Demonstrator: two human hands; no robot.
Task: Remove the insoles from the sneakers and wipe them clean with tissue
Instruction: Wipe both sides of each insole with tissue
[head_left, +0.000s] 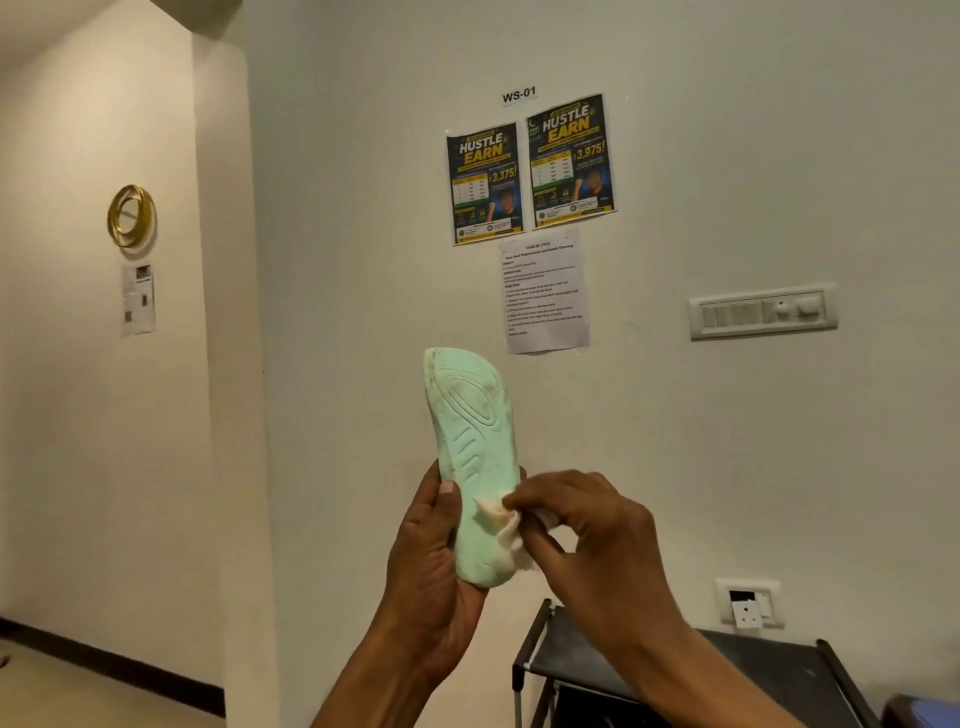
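left hand (431, 561): fingers curled round the lower end of the pale green foam insole (472, 431), thumb pressed on its ridged face. the insole stands upright in the air before the wall, carried by this hand alone, upper end unsupported. white crumpled tissue (498, 519): pressed to the insole's lower right edge. right hand (597, 535): fingertips pinch the tissue. likely faults: firm rubbing bends the free end or twists the insole loose; the thin wad tears or slips from the pinch.
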